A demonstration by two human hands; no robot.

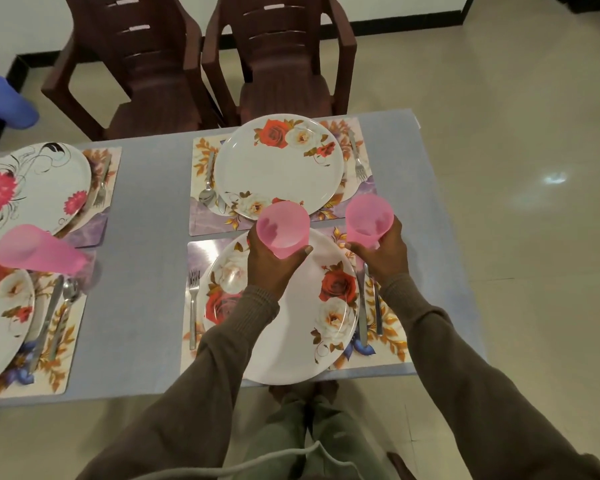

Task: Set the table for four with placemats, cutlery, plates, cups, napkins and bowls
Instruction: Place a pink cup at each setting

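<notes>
A home dining area. A table (146, 216) under a plain blue-grey cloth carries floral placemats (388, 344), flowered plates (281, 164) and cutlery, with two brown plastic chairs (281, 74) on a glossy beige tiled floor (520, 116).

You see translucent pink cups (283, 230), white plates (279, 164) with red-and-cream roses (one (32, 188) has magenta blooms), leaf-patterned placemats (378, 341), a grey-blue counter (146, 271), dark brown chairs (281, 60).
</notes>
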